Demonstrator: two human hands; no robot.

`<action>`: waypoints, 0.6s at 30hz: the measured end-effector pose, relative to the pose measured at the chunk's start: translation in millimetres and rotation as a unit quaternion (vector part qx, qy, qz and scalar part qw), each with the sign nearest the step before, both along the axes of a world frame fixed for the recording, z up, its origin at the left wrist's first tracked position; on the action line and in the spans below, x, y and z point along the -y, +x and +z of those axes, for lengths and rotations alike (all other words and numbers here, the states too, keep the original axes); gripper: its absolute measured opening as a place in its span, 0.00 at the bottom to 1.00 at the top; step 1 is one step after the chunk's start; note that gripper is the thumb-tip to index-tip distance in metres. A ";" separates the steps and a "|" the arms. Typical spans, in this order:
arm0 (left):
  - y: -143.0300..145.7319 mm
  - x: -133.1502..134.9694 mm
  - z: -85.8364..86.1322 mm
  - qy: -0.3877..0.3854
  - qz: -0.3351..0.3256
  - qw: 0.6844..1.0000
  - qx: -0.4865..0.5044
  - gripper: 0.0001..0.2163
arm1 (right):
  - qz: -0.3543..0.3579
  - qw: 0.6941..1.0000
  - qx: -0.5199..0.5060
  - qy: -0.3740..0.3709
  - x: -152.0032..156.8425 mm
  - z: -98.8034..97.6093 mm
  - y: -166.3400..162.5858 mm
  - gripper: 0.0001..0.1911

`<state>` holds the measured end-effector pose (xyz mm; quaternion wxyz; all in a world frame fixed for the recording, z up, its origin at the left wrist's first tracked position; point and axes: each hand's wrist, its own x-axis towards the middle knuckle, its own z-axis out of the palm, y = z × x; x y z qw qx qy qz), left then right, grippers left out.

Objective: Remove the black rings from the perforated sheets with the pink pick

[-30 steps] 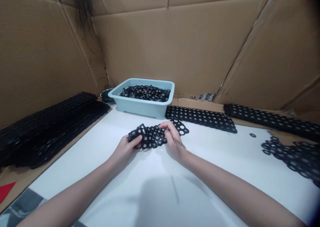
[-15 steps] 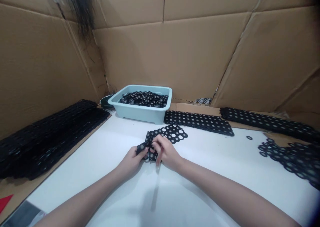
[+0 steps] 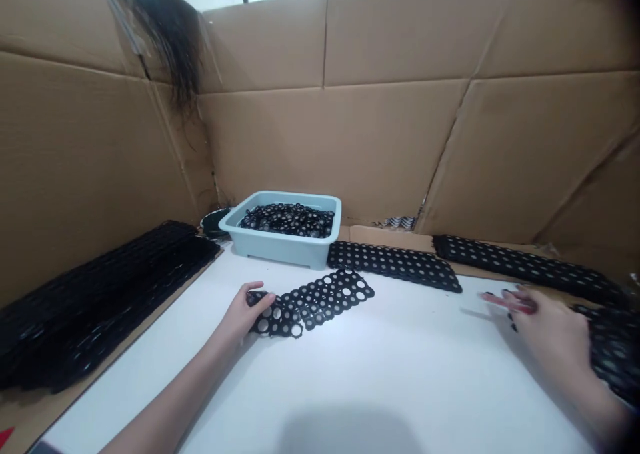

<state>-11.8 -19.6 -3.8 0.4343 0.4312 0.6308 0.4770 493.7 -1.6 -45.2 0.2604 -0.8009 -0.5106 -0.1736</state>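
A black sheet punched with round holes (image 3: 320,301) lies flat on the white table (image 3: 380,367) in the middle. My left hand (image 3: 245,314) pinches the sheet's near left end, thumb on top. My right hand (image 3: 545,334) is far to the right, blurred, fingers stretched out toward a loose pile of black perforated pieces (image 3: 610,347) at the right edge. Something small and reddish shows at its fingers; I cannot make it out.
A pale blue tub (image 3: 280,241) full of small black rings stands at the back. Two long perforated strips (image 3: 395,264) (image 3: 520,264) lie behind the sheet. A thick stack of black sheets (image 3: 95,294) fills the left side. Cardboard walls (image 3: 380,141) enclose the table.
The crumpled sheet has been spread out flat. My right hand let go of it and swung far right to the pile. My left hand stays on the sheet's end. The camera tilted up.
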 end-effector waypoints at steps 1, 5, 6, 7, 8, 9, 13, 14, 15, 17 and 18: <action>-1.6 -0.3 1.0 -0.010 -0.004 1.000 -0.005 0.23 | -0.025 0.999 0.022 -0.040 0.0 -5.7 11.9 0.09; -8.4 -2.6 4.4 -0.053 -0.025 0.998 0.031 0.21 | -0.049 0.992 0.045 -0.107 -8.0 -19.0 27.2 0.09; -10.4 -3.5 5.0 -0.063 -0.040 0.995 0.061 0.22 | -0.046 0.991 0.046 -0.114 -9.4 -19.4 25.5 0.09; -12.3 -4.5 5.6 -0.068 -0.055 0.992 0.092 0.23 | -0.042 0.990 0.045 -0.123 -10.1 -18.8 22.8 0.09; -14.0 -5.4 6.0 -0.068 -0.069 0.988 0.117 0.24 | -0.034 0.990 0.042 -0.133 -10.1 -17.4 19.5 0.09; -15.4 -6.2 6.2 -0.063 -0.079 0.986 0.132 0.24 | -0.026 0.989 0.038 -0.141 -9.6 -15.6 16.2 0.08; -18.0 -7.0 5.4 -0.046 -0.094 0.986 0.130 0.21 | 0.022 0.992 0.041 -0.119 -7.7 -11.3 5.6 0.12; -18.1 -6.8 5.0 -0.045 -0.095 0.986 0.127 0.19 | 0.034 0.993 0.045 -0.104 -8.0 -12.0 4.0 0.13; -18.1 -6.5 4.6 -0.045 -0.093 0.987 0.124 0.18 | 0.045 0.994 0.050 -0.092 -8.6 -13.2 2.8 0.14; -18.2 -6.0 4.4 -0.049 -0.093 0.987 0.120 0.15 | 0.063 0.994 0.060 -0.071 -10.4 -16.4 1.0 0.15; -18.2 -5.8 4.6 -0.053 -0.097 0.987 0.120 0.13 | 0.072 0.993 0.062 -0.065 -11.4 -18.0 0.3 0.15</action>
